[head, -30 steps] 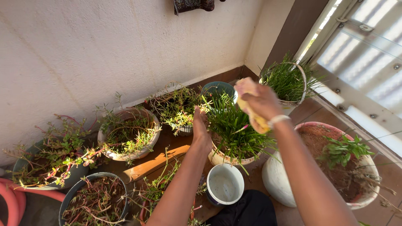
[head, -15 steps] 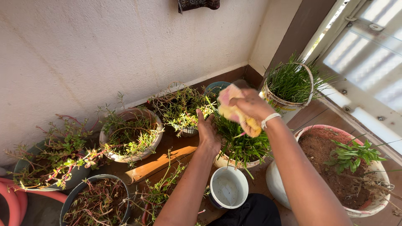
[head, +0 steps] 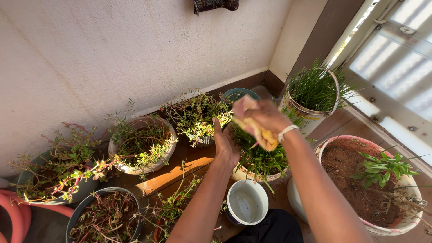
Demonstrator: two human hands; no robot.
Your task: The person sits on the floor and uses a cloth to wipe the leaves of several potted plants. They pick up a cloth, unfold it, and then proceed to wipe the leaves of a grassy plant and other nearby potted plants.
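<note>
At the far left edge of the frame I see a pink hose (head: 18,204) curling along the floor; just right of it sits a dark pot with trailing red-stemmed plants (head: 58,173), and below that, at the bottom left, a round grey pot of dry reddish stems (head: 104,218); further right, against the pale wall (head: 112,54), stands a cream bowl-shaped pot of sprawling green stems (head: 141,146); behind it, toward the middle, a small pot of fine-leaved greenery (head: 198,119) rests on the brown floor, with a teal pot (head: 238,93) partly hidden behind.

At centre frame my left hand (head: 225,146) is open, fingers spread fairly wide and pointing up, the palm pressed against the left side of the grassy plant (head: 261,155) in its cream pot; the hand grips nothing; just below that pot an empty white cup with a dark rim (head: 246,201) stands on the floor.

Just right of and above my left hand, my right hand (head: 263,118) is closed tight around a yellow and pink cloth (head: 258,130), which bunches out from under the fingers and hangs directly over the grassy plant; a white band circles that wrist.

To the upper right a white bucket full of thin grass (head: 315,92) stands near the corner; at lower right a large pink-rimmed pot of bare soil (head: 382,180) holds one leafy seedling; a metal window frame (head: 391,67) fills the right edge.
</note>
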